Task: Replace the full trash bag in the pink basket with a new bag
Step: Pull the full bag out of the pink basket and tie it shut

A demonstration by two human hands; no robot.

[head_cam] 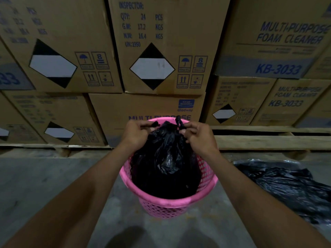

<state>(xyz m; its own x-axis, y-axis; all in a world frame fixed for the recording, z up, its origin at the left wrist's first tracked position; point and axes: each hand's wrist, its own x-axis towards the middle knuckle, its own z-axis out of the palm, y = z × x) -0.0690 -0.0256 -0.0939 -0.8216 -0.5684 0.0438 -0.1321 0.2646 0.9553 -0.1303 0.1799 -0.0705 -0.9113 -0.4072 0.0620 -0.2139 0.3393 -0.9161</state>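
pink basket [166,203] right up close on the concrete floor [35,185], full black trash bag [166,163] sitting inside it. left hand [136,133] and right hand [198,135] each pinch a bag tail, fingers clenched. best to cinch that knot snug, then lift straight up. spare black bag [290,185] lies off right.

Dim, soft overall; edges bow (wide-angle lens); faint shadows below

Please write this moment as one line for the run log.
stage: tying full bag | left hand: grips bag end | right hand: grips other end | black bag: inside pink basket | spare bag: on floor
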